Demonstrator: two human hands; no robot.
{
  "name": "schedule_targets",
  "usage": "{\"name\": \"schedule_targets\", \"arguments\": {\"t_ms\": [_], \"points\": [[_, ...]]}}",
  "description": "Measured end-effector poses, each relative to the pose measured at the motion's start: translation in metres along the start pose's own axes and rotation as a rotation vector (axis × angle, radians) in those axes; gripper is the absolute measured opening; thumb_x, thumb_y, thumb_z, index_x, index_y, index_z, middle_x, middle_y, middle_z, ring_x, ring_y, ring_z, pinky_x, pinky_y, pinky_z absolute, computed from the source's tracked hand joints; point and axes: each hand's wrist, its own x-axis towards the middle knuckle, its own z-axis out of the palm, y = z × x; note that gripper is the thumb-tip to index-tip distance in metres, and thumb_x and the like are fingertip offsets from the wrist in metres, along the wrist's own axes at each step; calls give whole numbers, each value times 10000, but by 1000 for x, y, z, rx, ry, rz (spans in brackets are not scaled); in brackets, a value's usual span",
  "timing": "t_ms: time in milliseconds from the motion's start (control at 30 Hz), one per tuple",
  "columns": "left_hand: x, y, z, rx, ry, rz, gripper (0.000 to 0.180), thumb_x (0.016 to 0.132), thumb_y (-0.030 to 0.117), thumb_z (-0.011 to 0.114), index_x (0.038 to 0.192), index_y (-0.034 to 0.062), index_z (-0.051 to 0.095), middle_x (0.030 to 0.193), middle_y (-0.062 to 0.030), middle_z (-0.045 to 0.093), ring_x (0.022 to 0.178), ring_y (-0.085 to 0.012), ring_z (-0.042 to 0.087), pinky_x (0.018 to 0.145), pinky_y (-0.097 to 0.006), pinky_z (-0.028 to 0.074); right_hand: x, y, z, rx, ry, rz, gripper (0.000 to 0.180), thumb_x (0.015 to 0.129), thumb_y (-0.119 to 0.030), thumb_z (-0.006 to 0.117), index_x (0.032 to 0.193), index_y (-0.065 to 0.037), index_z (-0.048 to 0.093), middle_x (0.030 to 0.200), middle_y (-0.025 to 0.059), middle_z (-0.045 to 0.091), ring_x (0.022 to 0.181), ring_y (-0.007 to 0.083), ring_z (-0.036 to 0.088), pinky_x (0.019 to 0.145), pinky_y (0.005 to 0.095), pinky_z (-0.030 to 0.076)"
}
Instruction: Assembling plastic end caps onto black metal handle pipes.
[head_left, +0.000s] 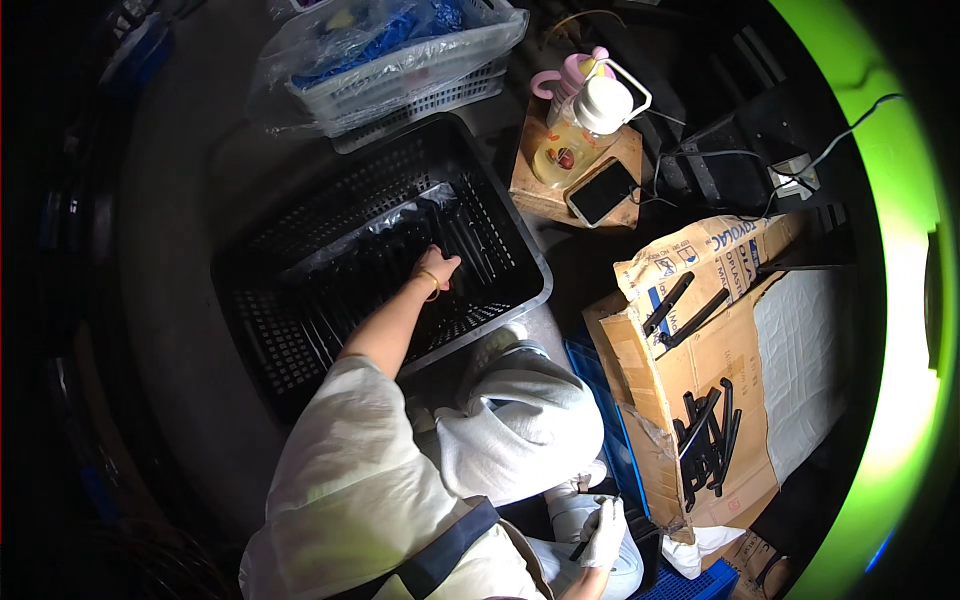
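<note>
My left hand (437,268), bare with a bangle at the wrist, reaches down into a large black plastic crate (275,345). Its fingers are curled, and whatever they grip is lost against the dark contents. Long black plastic pieces (472,238) lie side by side beneath it, along with some shiny clear film. Near my knee, my right hand (603,535) wears a white glove and is closed around a thin dark object (578,551) whose kind I cannot make out. To its right, several black rod-like parts with bent ends (712,440) lie in a loose pile on cardboard (745,375).
Behind the crate stands a white basket (405,100) covered in clear plastic. A wooden stool (535,190) holds a drink bottle (575,135) and a phone (602,194). Cables run beside it. A blue crate (620,440) edges the cardboard, and a bright green curved surface (905,300) borders the right.
</note>
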Motion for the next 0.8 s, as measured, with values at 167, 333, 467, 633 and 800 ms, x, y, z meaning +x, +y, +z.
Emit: {"name": "schedule_targets", "arguments": {"t_ms": [167,333,467,633,800], "points": [[-81,26,-37,-69,107,593,347,856,255,658,1018,17,463,718,-107,599,569,-232,611,536,-363,483,3,12,-1,32,-29,-46,215,973,-277,501,981,-69,552,546,-39,364,387,59,295,353,227,229],[-228,104,-80,136,103,983,363,831,243,679,1057,64,459,744,-104,633,692,-332,646,576,-420,491,-18,-19,15,107,-50,-123,208,973,-264,515,986,-63,568,554,-50,374,393,43,300,355,216,223],[-304,132,-86,235,93,1194,350,796,192,712,1024,61,480,702,-91,629,628,-281,650,543,-380,487,-31,-29,17,133,-75,-248,202,972,-241,529,994,-49,588,549,-62,387,396,30,303,356,209,228],[-390,157,-76,336,-104,1357,285,803,238,673,974,76,511,660,-83,622,605,-289,648,550,-396,504,-64,-36,6,165,-53,-447,160,957,-168,545,1023,-36,607,560,-70,408,414,17,314,371,202,238],[-452,150,-19,437,-450,1406,339,766,251,718,998,57,565,626,-45,608,539,-196,616,519,-322,485,-109,-57,-12,29,82,-609,189,948,-156,556,1061,-31,641,884,75,669,861,127,594,818,254,454]]}}
